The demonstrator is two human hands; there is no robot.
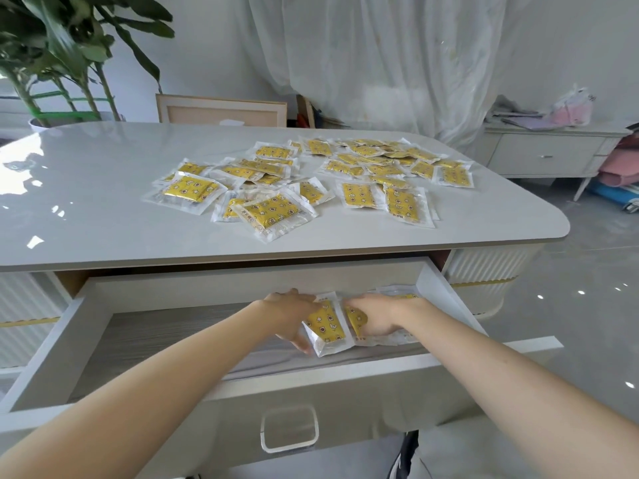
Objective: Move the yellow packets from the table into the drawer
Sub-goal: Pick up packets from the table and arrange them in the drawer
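Pulled-out drawer (221,288) sitting open below surface (103,202) edge. At drawer's right end: left grip (294,316) curling round a yellow packet (326,326), holding it tilted on edge. Beside it, right grip (373,319) clutching a 2nd packet (356,318), the two pkts touching. A few other packets (397,296) lying by drawer's right wall, partly hidden under the wrist. Loose pile (311,181) of pkts lying on surface, above & behind drawer.

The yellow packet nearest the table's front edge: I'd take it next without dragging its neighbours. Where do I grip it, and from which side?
I'd pinch the front packet by its clear sealed margin at the near corner, coming from the front edge of the table. It lies flat, skewed, atop another packet, so that corner points toward you, clear of the rest.
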